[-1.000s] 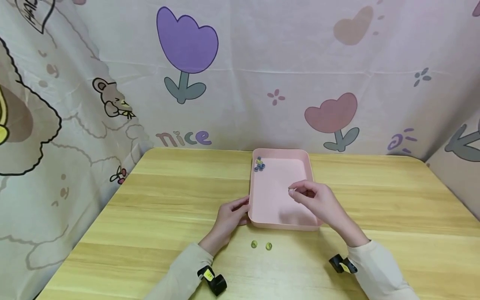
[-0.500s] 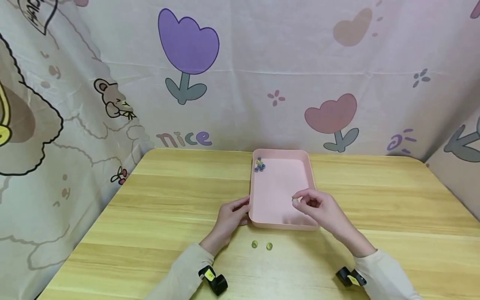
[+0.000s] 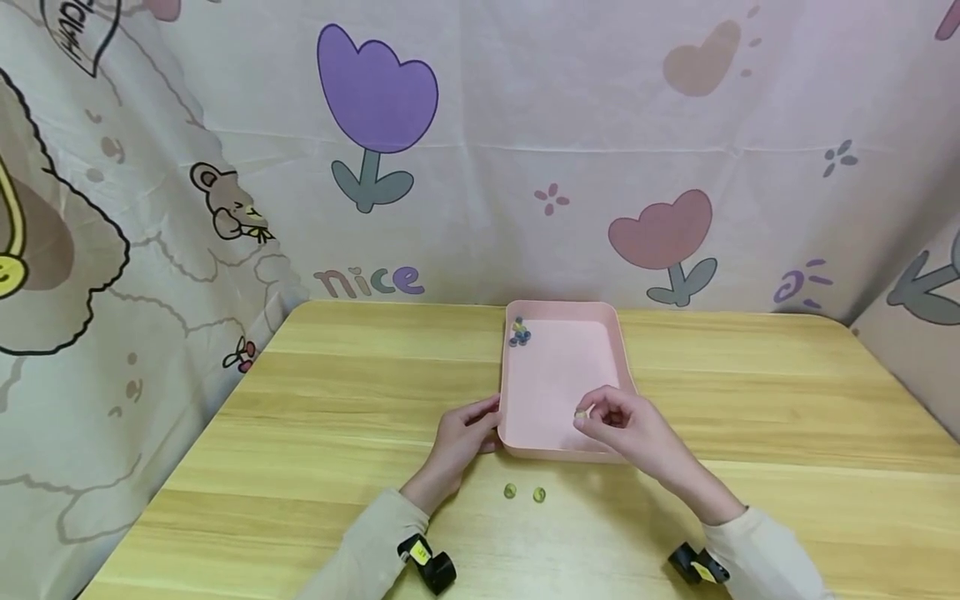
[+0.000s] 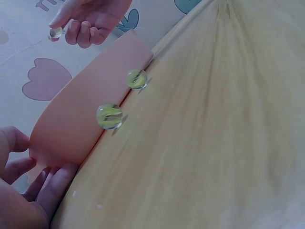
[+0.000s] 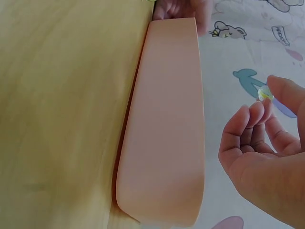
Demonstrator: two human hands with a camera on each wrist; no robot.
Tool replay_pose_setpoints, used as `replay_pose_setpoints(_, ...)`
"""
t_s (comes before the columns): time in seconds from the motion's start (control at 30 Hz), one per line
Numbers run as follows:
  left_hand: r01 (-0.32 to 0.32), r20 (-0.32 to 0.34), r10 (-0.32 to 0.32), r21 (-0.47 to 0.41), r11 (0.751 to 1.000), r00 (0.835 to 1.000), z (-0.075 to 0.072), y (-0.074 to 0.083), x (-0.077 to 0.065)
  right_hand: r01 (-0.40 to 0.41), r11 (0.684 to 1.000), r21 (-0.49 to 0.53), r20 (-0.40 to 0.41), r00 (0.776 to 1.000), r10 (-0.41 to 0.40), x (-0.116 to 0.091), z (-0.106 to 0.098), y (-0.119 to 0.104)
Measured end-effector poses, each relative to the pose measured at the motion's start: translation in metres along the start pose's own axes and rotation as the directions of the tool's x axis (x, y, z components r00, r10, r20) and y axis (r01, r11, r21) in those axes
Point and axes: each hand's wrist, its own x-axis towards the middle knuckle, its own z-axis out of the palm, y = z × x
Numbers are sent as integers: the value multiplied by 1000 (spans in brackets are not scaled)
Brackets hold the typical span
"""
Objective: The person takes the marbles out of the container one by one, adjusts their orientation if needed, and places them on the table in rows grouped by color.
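Here, hands point(image 3: 461, 429) apart, tray edge point(image 3: 551, 455) held, marble point(image 3: 581, 415) above open base point(image 3: 558, 358).

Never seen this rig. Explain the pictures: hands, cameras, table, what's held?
No robot: a person works barehanded. The wide pictures look forward and down from a head camera; the last two, from the left wrist camera and right wrist camera. On the wooden table is a pink tray, a blue and yellow cluster in its far left corner; two greenish marbles lie in front of it. The left hand touches the tray's left side. The right hand pinches another marble above the tray.
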Motion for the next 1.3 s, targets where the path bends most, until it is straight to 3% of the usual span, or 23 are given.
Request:
replay_pose_setpoints(0.23,11,-1,-11,7,1000,1000,0,3,-4,49,999,-5,36,998,-49,-3,6,-4)
replay_pose_setpoints(0.57,9,10,-9,3,1000,1000,0,0,-1,30,999,-15,100,995,-28,-6,12,-6)
replay_pose_setpoints(1.3,-12,16,12,-7,1000,1000,0,1,-3,78,996,-38,125,989,-72,-18,15,1)
